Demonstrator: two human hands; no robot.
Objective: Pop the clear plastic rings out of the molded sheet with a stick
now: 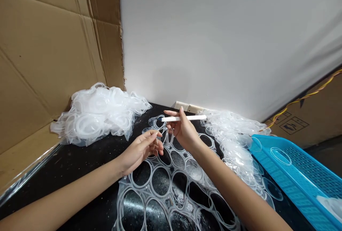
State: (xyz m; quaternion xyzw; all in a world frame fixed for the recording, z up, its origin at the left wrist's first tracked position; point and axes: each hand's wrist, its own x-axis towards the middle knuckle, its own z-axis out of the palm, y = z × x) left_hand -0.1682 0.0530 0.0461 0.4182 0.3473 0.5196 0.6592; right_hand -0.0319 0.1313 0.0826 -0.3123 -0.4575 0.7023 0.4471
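My right hand (184, 131) grips a slim white pen-like tool (196, 117), held nearly level, its dark blue end pointing left. My left hand (144, 149) is just left of it, thumb and fingers drawn together; whatever they may pinch is too small or hidden to name. Below both hands lies a translucent plastic sheet with large round holes (149, 181), seemingly several layers thick. Part of the sheet's far end rises near the fingers of my right hand. White dust shows through some of the holes.
A heap of translucent plastic pieces with round outlines (98, 115) is at left against cardboard (53, 46). Another translucent heap (240, 145) lies at right, beside a blue plastic basket (280, 174). Behind the black tabletop (88, 167) stand a pale wall (213, 46) and low sockets (193, 109).
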